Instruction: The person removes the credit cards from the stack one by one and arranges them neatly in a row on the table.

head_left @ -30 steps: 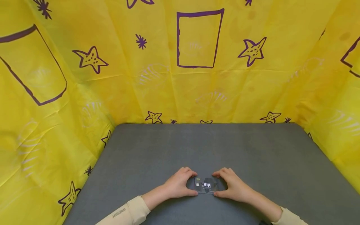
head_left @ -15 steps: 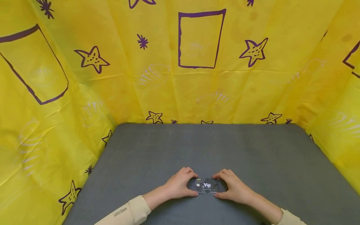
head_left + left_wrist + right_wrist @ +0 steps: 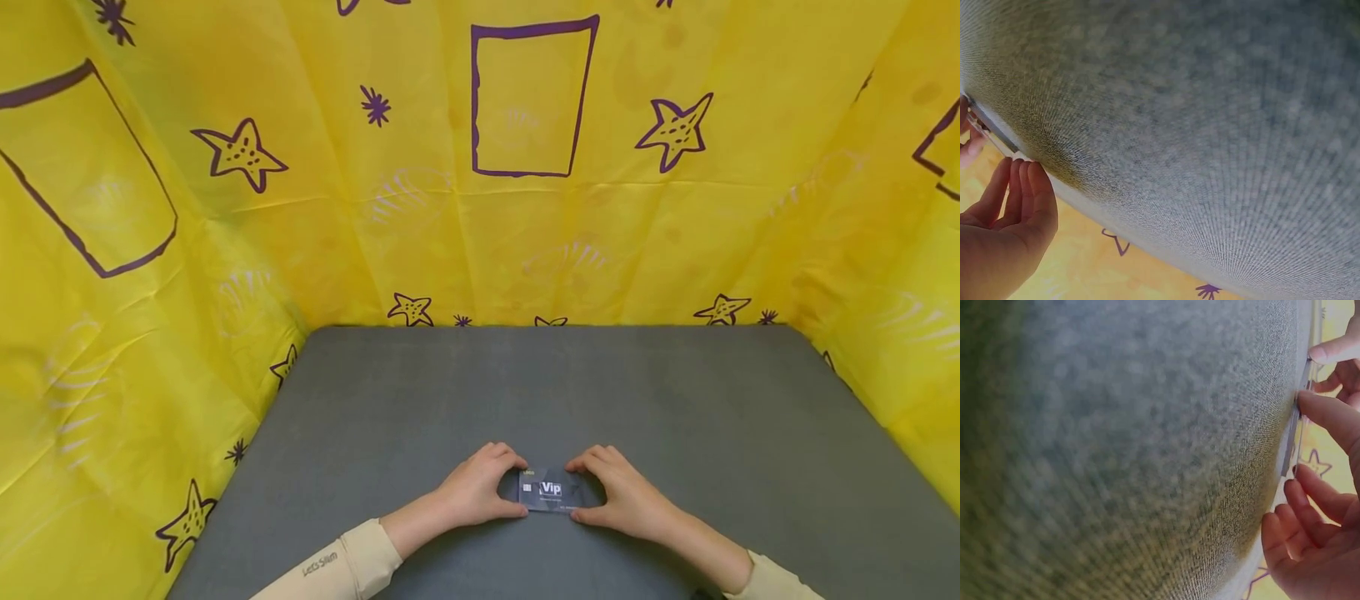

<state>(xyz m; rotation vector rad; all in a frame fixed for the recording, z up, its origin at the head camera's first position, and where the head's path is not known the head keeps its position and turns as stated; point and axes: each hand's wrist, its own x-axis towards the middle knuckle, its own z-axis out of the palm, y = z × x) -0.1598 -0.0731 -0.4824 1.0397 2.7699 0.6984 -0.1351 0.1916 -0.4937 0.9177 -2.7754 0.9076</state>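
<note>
A dark, glossy card (image 3: pixel 550 490) printed with "Vip" in white lies between the two hands, low on the grey table. My left hand (image 3: pixel 482 486) holds its left end, index finger at the far corner and thumb at the near one. The right end is held the same way by my right hand (image 3: pixel 624 497). From the right wrist, the card (image 3: pixel 1289 450) shows edge-on as a thin strip with a clear margin, close to the table surface. Whether it touches the table cannot be told. In the left wrist view, the card (image 3: pixel 996 129) is seen edge-on near the fingertips.
The grey tabletop (image 3: pixel 555 392) stretches out around the hands. Yellow cloth (image 3: pixel 525 242) with purple starfish drawings hangs behind the table and along both sides. Beige sleeves (image 3: pixel 367 557) cover the forearms.
Both hands keep their places at the card's two ends. Only the sheen on the card's face differs, and the head view has shifted slightly.
</note>
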